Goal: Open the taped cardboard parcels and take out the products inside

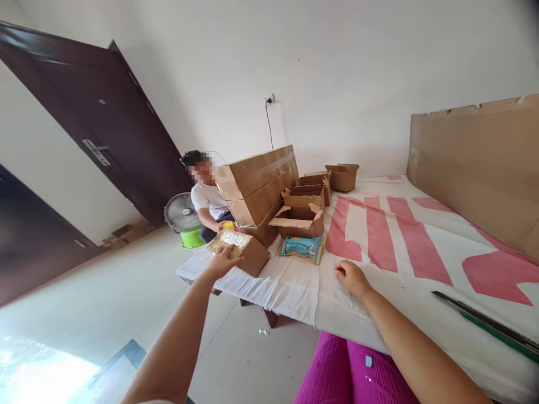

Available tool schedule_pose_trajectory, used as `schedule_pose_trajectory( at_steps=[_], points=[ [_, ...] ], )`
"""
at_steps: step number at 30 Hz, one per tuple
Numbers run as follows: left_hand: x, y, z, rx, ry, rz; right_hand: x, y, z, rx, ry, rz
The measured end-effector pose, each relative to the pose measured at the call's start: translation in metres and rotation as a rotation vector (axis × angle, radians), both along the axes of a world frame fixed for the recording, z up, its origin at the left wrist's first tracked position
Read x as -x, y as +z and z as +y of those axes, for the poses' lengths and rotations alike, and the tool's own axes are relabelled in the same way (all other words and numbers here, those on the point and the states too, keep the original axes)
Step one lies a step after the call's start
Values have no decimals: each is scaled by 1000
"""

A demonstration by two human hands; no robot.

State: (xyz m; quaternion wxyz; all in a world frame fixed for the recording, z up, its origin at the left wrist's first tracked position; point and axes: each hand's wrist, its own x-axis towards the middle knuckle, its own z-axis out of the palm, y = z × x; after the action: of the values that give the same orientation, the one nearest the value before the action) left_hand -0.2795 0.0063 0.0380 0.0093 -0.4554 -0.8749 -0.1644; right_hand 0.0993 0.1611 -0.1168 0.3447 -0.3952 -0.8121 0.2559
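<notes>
My left hand (224,261) rests with spread fingers on the taped, shiny top of a closed cardboard box (255,255) at the table's left corner. My right hand (352,278) lies on the cloth with its fingers curled in, and nothing shows in it. Between my hands, nearer the wall, is a blue snack-like bag (301,247) with a barcode. Right behind the bag stands an open cardboard box (297,227) with its flaps up.
More open boxes (343,178) and a stack of taped cartons (261,191) stand behind. A seated person (210,202) holds something yellow and red beyond the left corner, near a fan (181,212). A green-handled cutter-like tool (488,325) lies at right, before a cardboard panel (475,168).
</notes>
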Motion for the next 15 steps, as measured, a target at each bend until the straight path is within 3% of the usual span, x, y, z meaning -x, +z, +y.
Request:
schedule_pose_trajectory(
  at_steps=[4,8,12,15],
  points=[
    [-28,-5,-38,19,-92,25,0,1,0,-5,-8,-24],
    [-97,-24,-67,31,-309,88,3,2,-1,-2,-34,-87],
    [-195,-45,-62,-76,-346,206,5,3,-9,-38,-41,-157],
    [-244,-50,-45,-80,-374,235,-6,2,-20,-62,-7,-178]
  ],
)
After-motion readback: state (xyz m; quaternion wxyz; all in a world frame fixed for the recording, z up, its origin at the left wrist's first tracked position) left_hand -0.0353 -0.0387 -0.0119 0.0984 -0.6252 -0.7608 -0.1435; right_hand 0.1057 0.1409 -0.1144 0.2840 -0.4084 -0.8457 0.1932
